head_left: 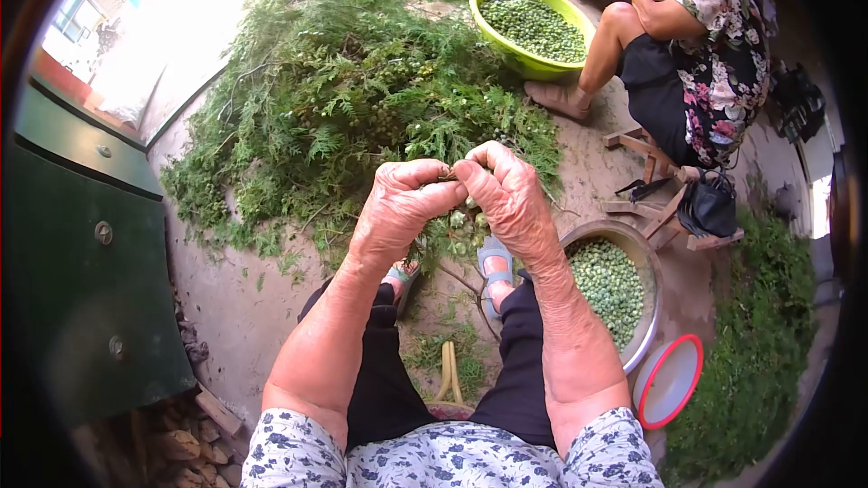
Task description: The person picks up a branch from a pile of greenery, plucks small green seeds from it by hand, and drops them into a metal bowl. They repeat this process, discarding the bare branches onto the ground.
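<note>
My left hand [407, 201] and my right hand [508, 201] meet in front of me, thumbs and fingers pinched close together. Between them is an evergreen sprig with green cones [467, 224], the cones hanging below my fingertips. My fingers hide most of its stem. Both hands appear to grip this sprig. Beyond them spreads a big heap of cut evergreen branches [344, 81]. By my right forearm stands a metal basin [653, 258], holding many picked green cones [608, 289].
A person [714, 63] sits on a wooden stool at the upper right, near a yellow-green basin [506, 59] of cones. A red-rimmed white bowl [667, 384] leans by the metal basin. Stripped greenery [750, 352] lies at right; a dark green cabinet [81, 280] stands at left.
</note>
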Demonstrator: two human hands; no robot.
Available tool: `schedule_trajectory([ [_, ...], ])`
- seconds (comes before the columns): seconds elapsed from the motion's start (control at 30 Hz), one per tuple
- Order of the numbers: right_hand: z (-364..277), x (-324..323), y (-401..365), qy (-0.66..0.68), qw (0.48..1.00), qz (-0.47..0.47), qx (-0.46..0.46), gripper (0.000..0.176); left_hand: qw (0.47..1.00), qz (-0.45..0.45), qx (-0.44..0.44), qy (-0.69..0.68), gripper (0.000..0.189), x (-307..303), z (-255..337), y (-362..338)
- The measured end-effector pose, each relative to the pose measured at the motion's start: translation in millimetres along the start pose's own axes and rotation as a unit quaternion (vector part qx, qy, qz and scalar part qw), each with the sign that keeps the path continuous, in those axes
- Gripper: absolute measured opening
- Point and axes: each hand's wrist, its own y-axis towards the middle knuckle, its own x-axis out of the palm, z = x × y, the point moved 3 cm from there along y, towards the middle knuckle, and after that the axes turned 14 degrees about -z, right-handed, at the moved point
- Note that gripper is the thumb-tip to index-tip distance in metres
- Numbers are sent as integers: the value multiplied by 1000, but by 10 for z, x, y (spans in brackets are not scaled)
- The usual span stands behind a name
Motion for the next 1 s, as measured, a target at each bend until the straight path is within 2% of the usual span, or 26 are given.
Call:
schedule_trajectory([
  [0.1,63,3,22,58,996,48,-39,28,999,3,-18,-44,4,59,60,-18],
  [0.17,161,-27,47,217,975,48,-7,29,997,13,-36,-64,4,66,64,-26],
  [0.2,131,-34,42,217,975,49,-7,29,997,20,-33,-70,7,39,49,-27],
  [0.27,99,2,37,371,926,36,54,29,996,27,-29,-75,10,16,39,-18],
  [0.43,137,26,97,349,935,65,4,25,999,18,-2,-44,13,-2,-28,27],
  [0.53,146,-35,72,337,941,6,33,24,999,31,4,-32,13,-30,2,26],
  [0.67,119,-80,13,338,938,-42,65,39,998,62,24,-20,12,-68,-16,50],
  [0.73,122,-81,2,360,929,-52,66,41,998,60,26,10,10,-69,-18,61],
  [0.83,217,-68,12,355,931,-55,61,29,998,51,17,35,7,-46,16,60],
  [0.93,171,-84,-7,361,928,-55,79,25,999,38,7,28,7,-35,-7,70],
  [1.0,118,-99,-24,358,928,-37,95,22,998,32,18,-55,10,-12,-28,80],
])
